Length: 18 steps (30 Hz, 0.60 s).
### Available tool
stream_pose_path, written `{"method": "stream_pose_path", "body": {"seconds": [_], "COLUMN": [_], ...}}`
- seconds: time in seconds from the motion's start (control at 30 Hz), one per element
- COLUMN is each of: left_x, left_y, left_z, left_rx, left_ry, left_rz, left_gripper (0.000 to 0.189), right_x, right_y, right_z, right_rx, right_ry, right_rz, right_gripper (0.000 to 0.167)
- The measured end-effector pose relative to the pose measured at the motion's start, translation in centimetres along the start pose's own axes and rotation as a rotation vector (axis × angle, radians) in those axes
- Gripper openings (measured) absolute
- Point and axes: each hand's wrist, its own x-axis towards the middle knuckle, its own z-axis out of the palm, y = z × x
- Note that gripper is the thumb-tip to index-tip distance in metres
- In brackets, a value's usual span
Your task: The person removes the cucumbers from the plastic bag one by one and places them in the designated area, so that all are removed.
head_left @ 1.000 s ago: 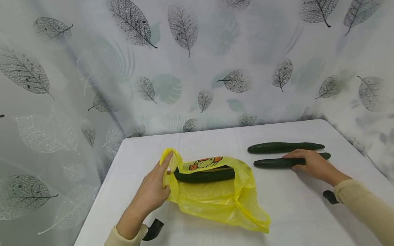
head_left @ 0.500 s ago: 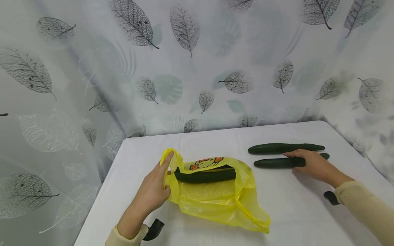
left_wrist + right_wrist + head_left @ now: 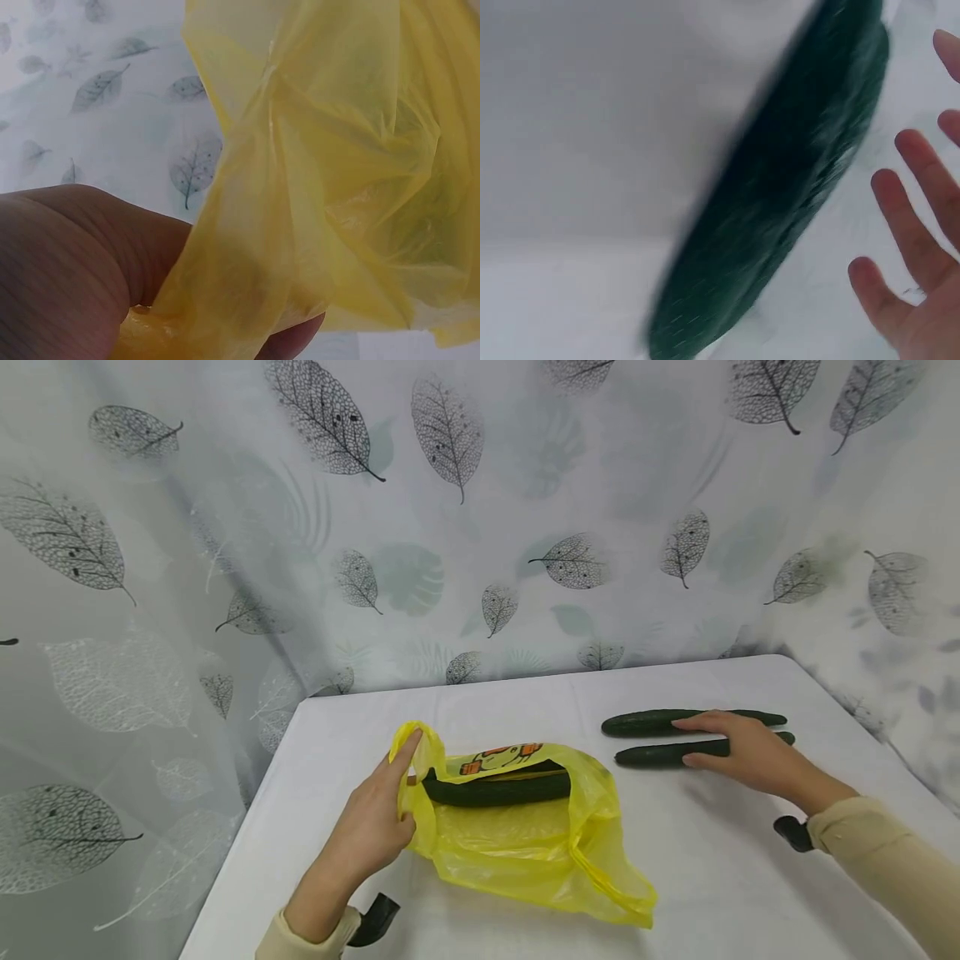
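A yellow plastic bag [image 3: 517, 852] lies on the table, its mouth toward me, with a dark green cucumber [image 3: 498, 791] inside. My left hand [image 3: 371, 827] grips the bag's left rim; in the left wrist view the thin film [image 3: 337, 187] is bunched between thumb and fingers. On the right, two more cucumbers lie side by side, a back cucumber [image 3: 637, 723] and a front cucumber [image 3: 652, 755]. Over them is my right hand [image 3: 757, 760], holding nothing. The right wrist view shows its fingers [image 3: 907, 217] spread, apart from the blurred cucumbers.
A white cloth covers the table [image 3: 510, 697]. Behind and at the sides hangs a leaf-printed curtain [image 3: 480, 543]. Dark straps' ends [image 3: 375, 920] stick out at the wrists.
My right hand has let go of the front cucumber and moved slightly up and left, over both cucumbers. The left hand and the bag have stayed in place.
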Motion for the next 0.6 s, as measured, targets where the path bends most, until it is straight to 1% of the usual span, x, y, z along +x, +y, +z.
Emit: {"method": "stream_pose_path", "body": {"seconds": [0.23,0.37,0.47,0.6], "left_x": [-0.1,-0.1,-0.2,-0.2], "left_y": [0.0,-0.1,-0.1,-0.2], "left_z": [-0.1,-0.1,-0.1,0.0], "left_rx": [0.004,0.004,0.001,-0.002], "left_ry": [0.003,0.005,0.006,0.009], "left_rz": [0.007,0.006,0.003,0.001], "left_gripper": [0.1,0.101,0.101,0.101], "right_x": [0.5,0.8,0.9,0.8], "right_y": [-4.7,-8.1,-10.7,-14.0], "right_z": [-0.1,-0.1,-0.1,0.3], "right_rx": [0.026,0.025,-0.001,-0.049], "right_ry": [0.085,0.103,0.128,0.168], "right_rz": [-0.005,-0.022,-0.074,-0.183], "right_gripper": [0.063,0.067,0.067,0.067]}}
